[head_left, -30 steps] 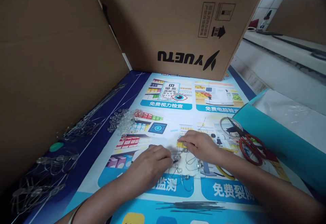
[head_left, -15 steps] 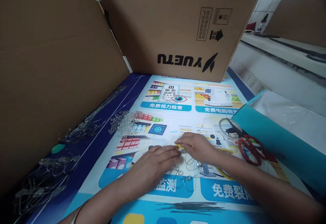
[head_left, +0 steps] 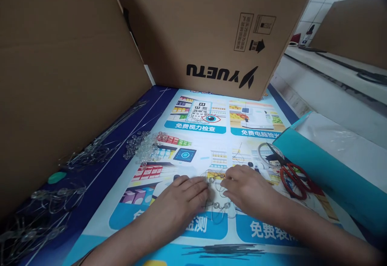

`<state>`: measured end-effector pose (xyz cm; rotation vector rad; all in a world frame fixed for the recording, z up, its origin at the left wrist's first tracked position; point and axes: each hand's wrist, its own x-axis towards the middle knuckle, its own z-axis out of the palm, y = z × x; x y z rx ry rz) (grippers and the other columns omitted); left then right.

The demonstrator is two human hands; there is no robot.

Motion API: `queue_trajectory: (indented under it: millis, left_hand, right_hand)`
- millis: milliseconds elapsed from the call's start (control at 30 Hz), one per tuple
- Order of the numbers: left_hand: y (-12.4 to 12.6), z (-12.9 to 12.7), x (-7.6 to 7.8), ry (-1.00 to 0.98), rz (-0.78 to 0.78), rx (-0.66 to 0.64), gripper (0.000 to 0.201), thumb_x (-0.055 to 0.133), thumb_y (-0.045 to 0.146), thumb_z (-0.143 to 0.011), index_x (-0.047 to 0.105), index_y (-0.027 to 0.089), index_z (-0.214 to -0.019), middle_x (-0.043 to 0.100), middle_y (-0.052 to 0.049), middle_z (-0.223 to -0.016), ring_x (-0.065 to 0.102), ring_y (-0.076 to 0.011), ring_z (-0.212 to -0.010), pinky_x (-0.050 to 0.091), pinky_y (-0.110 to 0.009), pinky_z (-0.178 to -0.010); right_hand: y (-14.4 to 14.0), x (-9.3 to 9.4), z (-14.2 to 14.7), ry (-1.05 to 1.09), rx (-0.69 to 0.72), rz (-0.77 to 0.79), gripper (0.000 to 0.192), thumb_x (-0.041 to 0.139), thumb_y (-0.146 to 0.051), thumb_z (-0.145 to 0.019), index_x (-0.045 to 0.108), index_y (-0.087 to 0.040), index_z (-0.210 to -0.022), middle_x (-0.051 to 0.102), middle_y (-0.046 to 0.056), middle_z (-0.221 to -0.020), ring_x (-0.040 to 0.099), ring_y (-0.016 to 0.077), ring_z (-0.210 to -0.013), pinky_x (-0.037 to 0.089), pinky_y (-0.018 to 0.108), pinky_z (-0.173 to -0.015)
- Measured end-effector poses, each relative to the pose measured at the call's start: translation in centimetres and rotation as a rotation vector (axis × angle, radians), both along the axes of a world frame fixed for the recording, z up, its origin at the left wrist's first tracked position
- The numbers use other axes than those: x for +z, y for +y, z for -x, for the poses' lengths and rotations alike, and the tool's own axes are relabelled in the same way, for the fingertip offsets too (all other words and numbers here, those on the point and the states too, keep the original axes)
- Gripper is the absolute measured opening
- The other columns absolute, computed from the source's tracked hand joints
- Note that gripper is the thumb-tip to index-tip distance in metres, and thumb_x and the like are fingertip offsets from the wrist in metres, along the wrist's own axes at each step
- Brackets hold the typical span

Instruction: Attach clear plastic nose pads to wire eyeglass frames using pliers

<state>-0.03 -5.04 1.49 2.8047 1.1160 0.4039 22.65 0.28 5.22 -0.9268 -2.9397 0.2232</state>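
Observation:
Between my hands lies a looped wire strung with clear beads (head_left: 217,205). My left hand (head_left: 187,195) is closed at the left side of the loops, with its fingertips beside an upper bead. From the right, my right hand (head_left: 249,187) pinches a part of the same wire, thumb and forefinger together. Parts of the wire are hidden under the fingers. Closer to me, a bundle of short dark wires (head_left: 225,250) lies on the printed sheet (head_left: 208,147).
A pile of clear beads (head_left: 146,147) lies left of centre. Tangled beaded wires (head_left: 45,205) and a green disc (head_left: 57,177) are at the far left. Red-handled scissors (head_left: 293,181) lie beside a teal box (head_left: 329,169). Tall cardboard (head_left: 196,28) stands behind and left.
My right hand has moved slightly right and nearer to me, apart from my left hand. More of the wire loops and the upper bead now show between them. The view has shifted slightly.

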Motion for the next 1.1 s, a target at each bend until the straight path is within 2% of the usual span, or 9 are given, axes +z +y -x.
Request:
queue_trajectory:
  millis: [167, 300, 433, 567, 733, 900, 1100]
  left_hand:
    - [-0.2, 0.0, -0.1, 0.009, 0.005, 0.0, 0.034, 0.048, 0.022, -0.089, 0.047, 0.022, -0.123, 0.054, -0.005, -0.124, 0.046, -0.0233, -0.116, 0.037, -0.042, -0.092]
    - [-0.2, -0.1, 0.5, -0.016, 0.062, 0.018, 0.036, 0.047, 0.027, -0.089, 0.045, 0.023, -0.125, 0.054, -0.005, -0.125, 0.049, -0.0229, -0.114, 0.04, -0.041, -0.092]
    - [-0.2, -0.2, 0.5, -0.025, 0.096, 0.016, 0.034, 0.045, 0.021, -0.09, 0.046, 0.024, -0.124, 0.056, -0.005, -0.123, 0.05, -0.0224, -0.113, 0.044, -0.041, -0.089]
    - [-0.2, -0.3, -0.1, -0.004, 0.065, 0.017, 0.034, 0.046, 0.017, -0.088, 0.047, 0.023, -0.122, 0.056, -0.005, -0.121, 0.048, -0.0238, -0.114, 0.043, -0.043, -0.089]
    - [-0.2, -0.3, -0.3, -0.022, 0.009, 0.0, 0.03, 0.046, 0.019, -0.089, 0.05, 0.021, -0.118, 0.057, -0.007, -0.118, 0.049, -0.0236, -0.112, 0.043, -0.042, -0.088]
    - [-0.1, -0.3, -0.3, -0.042, -0.009, 0.016, 0.029, 0.045, 0.023, -0.09, 0.05, 0.022, -0.118, 0.058, -0.005, -0.116, 0.05, -0.0225, -0.11, 0.041, -0.041, -0.089]
    - [-0.2, -0.4, -0.3, -0.058, -0.032, 0.021, 0.028, 0.045, 0.026, -0.09, 0.051, 0.021, -0.116, 0.058, -0.005, -0.115, 0.05, -0.0222, -0.109, 0.04, -0.039, -0.088]
  right_hand:
    - [-1.0, 0.1, 0.3, -0.158, 0.019, -0.101, 0.014, 0.049, -0.01, -0.081, 0.057, -0.018, -0.089, 0.055, 0.007, -0.087, 0.048, 0.0215, -0.084, 0.035, 0.035, -0.074]
    - [-1.0, 0.3, 0.5, -0.2, 0.07, -0.134, 0.014, 0.051, -0.009, -0.08, 0.056, -0.016, -0.092, 0.056, 0.007, -0.089, 0.048, 0.0213, -0.082, 0.036, 0.035, -0.073]
    - [-1.0, 0.3, 0.8, -0.249, 0.087, -0.172, 0.014, 0.053, -0.01, -0.079, 0.055, -0.015, -0.092, 0.057, 0.007, -0.088, 0.049, 0.0218, -0.079, 0.037, 0.035, -0.07]
    - [-0.6, 0.0, 1.0, -0.231, 0.078, -0.138, 0.012, 0.051, -0.008, -0.079, 0.054, -0.016, -0.087, 0.056, 0.006, -0.085, 0.049, 0.0205, -0.076, 0.036, 0.034, -0.066]
    - [0.0, -0.5, 0.8, -0.193, 0.022, -0.063, 0.014, 0.051, -0.008, -0.076, 0.054, -0.018, -0.085, 0.054, 0.005, -0.085, 0.049, 0.0185, -0.074, 0.034, 0.031, -0.062]
    - [0.3, -1.0, 0.5, -0.144, -0.028, -0.04, 0.013, 0.045, -0.012, -0.083, 0.056, -0.019, -0.087, 0.054, 0.005, -0.088, 0.048, 0.0179, -0.078, 0.034, 0.029, -0.065]
    - [0.6, -0.1, 0.3, -0.129, 0.024, 0.008, 0.014, 0.046, -0.012, -0.083, 0.056, -0.02, -0.088, 0.053, 0.005, -0.095, 0.047, 0.0176, -0.085, 0.035, 0.028, -0.069]
